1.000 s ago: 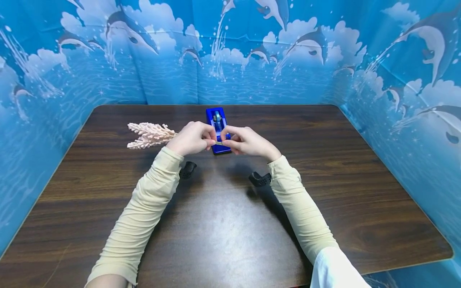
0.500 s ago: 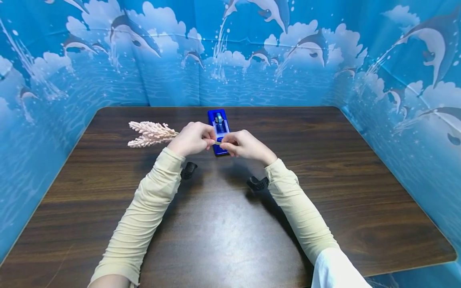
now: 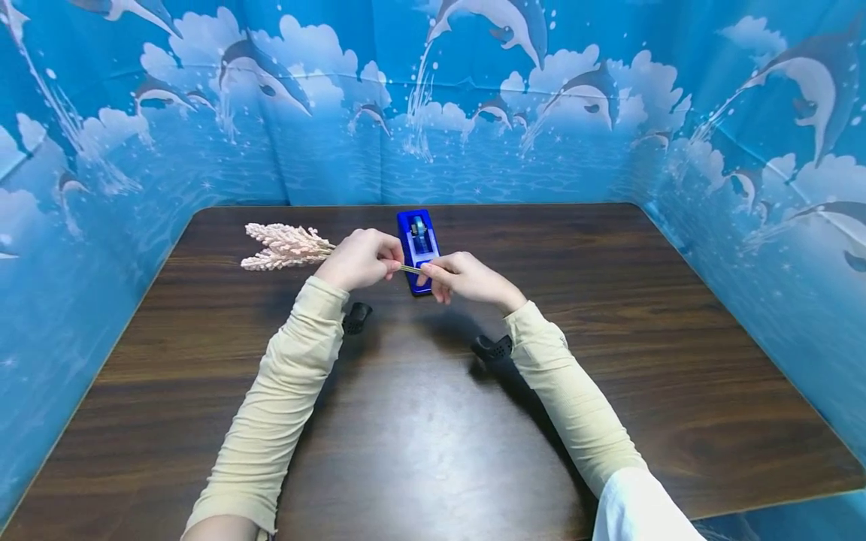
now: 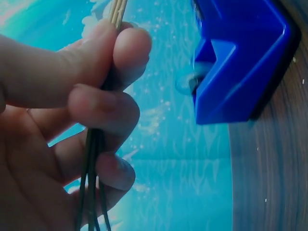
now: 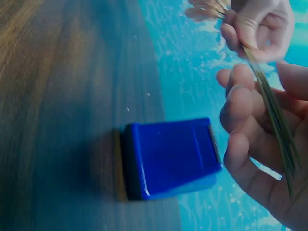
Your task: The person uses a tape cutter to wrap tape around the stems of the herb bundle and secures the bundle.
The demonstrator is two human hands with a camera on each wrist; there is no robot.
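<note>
A bunch of pale pink artificial flowers [image 3: 284, 246] points left, its thin stems [image 3: 410, 269] running rightward between the hands. My left hand [image 3: 361, 259] pinches the stems between thumb and index finger, while the loose lower ends cross its other fingers in the left wrist view. At the stem ends is my right hand [image 3: 467, 279]. In the right wrist view the stems lie across its half-bent fingers [image 5: 240, 103], with the thumb standing apart from them. Just behind the hands, a blue tape dispenser [image 3: 422, 255] rests on the table, partly hidden by the right hand.
The dark wood-grain table [image 3: 433, 421] extends on every side of the hands. A blue curtain [image 3: 338, 169] printed with dolphins hangs along its back and sides. Black wrist mounts [image 3: 492, 348] sit below the wrists.
My right hand has moved slightly right and down, away from the left hand, so a longer stretch of stem shows between them. The left hand keeps its pinch. The view has shifted slightly.
</note>
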